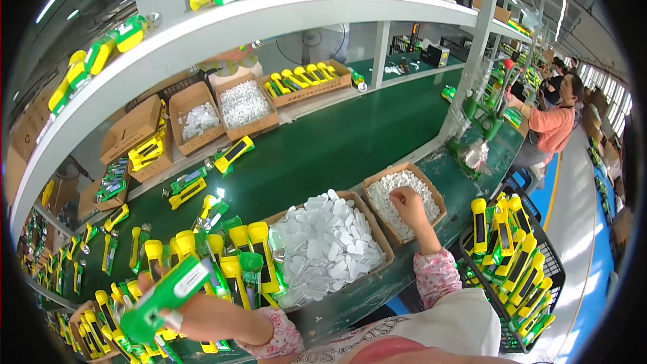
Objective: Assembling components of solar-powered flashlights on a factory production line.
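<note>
My left hand (212, 317) is closed around a green flashlight housing (162, 300), held tilted at the lower left. A white oval piece (191, 280) shows on its upper face. My right hand (410, 205) is over a small cardboard box of tiny white parts (389, 187), its fingertips pinched together; whatever is between them is too small to make out. Between my hands stands a larger carton of flat white oval pieces (330, 239). Yellow-and-green flashlights (259, 249) are piled beyond my left hand.
A black crate of flashlights (515, 276) stands at my right. Across the green conveyor (323, 141) are cartons of white parts (244, 103) and flashlights (306, 79). A curved shelf (269, 10) passes overhead. A green hand press (482, 118) and a person in orange (549, 125) are further right.
</note>
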`<state>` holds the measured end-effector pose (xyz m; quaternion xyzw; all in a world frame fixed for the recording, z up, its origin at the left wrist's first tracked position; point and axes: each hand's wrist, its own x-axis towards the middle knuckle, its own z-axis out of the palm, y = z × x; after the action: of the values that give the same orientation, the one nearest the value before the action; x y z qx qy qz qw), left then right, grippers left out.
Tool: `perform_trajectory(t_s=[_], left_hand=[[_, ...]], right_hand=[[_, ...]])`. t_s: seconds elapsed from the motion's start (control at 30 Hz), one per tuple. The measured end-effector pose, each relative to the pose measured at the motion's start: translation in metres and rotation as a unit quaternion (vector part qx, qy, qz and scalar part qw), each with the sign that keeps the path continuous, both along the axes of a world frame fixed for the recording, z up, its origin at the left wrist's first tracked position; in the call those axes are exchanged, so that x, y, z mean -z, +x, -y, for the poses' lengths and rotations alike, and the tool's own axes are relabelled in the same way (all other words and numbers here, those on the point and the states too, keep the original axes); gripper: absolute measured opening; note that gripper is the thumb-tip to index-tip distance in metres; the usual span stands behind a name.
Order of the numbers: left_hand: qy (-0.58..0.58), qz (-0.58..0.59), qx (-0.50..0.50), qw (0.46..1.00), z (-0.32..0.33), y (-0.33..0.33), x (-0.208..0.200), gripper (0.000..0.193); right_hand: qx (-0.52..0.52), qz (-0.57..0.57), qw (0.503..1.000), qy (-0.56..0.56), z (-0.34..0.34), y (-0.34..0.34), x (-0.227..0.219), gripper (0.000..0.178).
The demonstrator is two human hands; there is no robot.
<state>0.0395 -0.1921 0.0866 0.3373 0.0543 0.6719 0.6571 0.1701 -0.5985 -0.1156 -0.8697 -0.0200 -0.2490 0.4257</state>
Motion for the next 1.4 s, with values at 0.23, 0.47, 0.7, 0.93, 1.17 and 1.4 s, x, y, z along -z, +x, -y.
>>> perform_trajectory(t_s=[0.23, 0.47, 0.7, 0.93, 1.17, 1.4], left_hand=[[0.039, 0.083, -0.224, 0.970, -0.038, -0.047, 0.015, 0.039], [0.101, 0.234, -0.120, 0.960, -0.012, -0.060, -0.002, 0.039], [0.078, -0.039, 0.363, 0.928, 0.059, -0.003, 0.010, 0.042], [-0.083, -0.091, 0.677, 0.725, 0.099, 0.054, 0.080, 0.042], [0.039, -0.169, 0.577, 0.798, 0.101, 0.073, 0.103, 0.047], [0.198, -0.185, 0.520, 0.810, 0.097, 0.059, 0.096, 0.057]], right_hand=[[-0.005, 0.015, 1.000, -0.018, 0.003, -0.004, -0.006, 0.014], [-0.011, 0.006, 1.000, -0.008, 0.016, -0.005, 0.001, 0.012], [-0.026, 0.010, 1.000, 0.004, 0.005, 0.003, -0.012, 0.009], [-0.282, 0.005, 0.916, 0.285, -0.093, -0.007, -0.098, 0.008], [-0.429, 0.036, 0.881, 0.198, -0.167, -0.019, -0.146, 0.011], [-0.434, 0.045, 0.873, 0.217, -0.156, -0.018, -0.129, 0.010]])
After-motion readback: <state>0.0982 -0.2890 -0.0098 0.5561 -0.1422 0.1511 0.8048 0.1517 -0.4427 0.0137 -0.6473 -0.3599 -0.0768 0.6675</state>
